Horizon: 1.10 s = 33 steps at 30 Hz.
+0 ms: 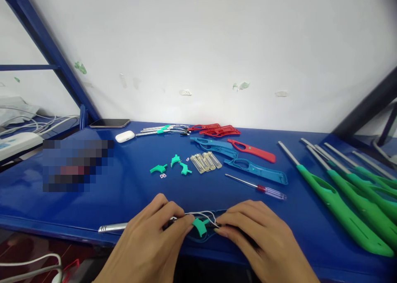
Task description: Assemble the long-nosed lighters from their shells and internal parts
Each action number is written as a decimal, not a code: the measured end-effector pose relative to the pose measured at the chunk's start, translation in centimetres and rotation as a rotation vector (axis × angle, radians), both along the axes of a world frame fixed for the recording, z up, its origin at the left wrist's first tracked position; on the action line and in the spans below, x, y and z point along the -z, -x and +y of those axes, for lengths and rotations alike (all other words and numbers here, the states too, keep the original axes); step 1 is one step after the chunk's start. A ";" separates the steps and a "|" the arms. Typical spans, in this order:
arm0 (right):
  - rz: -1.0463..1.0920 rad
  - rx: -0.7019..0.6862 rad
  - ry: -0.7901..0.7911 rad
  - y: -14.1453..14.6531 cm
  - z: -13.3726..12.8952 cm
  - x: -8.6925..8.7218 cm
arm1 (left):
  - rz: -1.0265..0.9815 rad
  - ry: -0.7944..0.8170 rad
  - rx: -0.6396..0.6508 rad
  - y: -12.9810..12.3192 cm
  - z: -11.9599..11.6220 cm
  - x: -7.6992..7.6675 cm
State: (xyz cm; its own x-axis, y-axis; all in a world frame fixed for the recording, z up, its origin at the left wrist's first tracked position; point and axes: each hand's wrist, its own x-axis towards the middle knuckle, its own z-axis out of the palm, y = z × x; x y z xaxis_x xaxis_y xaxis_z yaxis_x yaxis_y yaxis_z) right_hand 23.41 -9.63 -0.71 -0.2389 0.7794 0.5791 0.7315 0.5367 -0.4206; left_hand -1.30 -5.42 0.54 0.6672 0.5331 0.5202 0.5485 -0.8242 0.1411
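Near the table's front edge lies a blue lighter shell (198, 237), partly covered by both hands. A green trigger (201, 227) sits in it, with white wires (203, 212) looping just above. My left hand (161, 229) is closed at the shell's left part, thumb and index finger pressed together beside the trigger; what they pinch is hidden. A metal tube (112, 227) sticks out to its left. My right hand (254, 233) is closed at the trigger's right side, its fingertips on a small black part (214, 225) at the wires' end.
Beyond the hands lie loose green triggers (159, 168), clear fuel tanks (206, 162), blue shells (257, 170), red shells (252, 151) and a screwdriver (257, 186). Several green lighters (341, 204) lie at right. Metal tubes with wires (155, 130), a white case (125, 136) and a phone (110, 123) are farther back.
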 end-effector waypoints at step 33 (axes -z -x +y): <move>0.316 -0.055 0.200 -0.5 -0.5 0.3 | -0.256 0.124 0.091 -1.8 0.3 1.7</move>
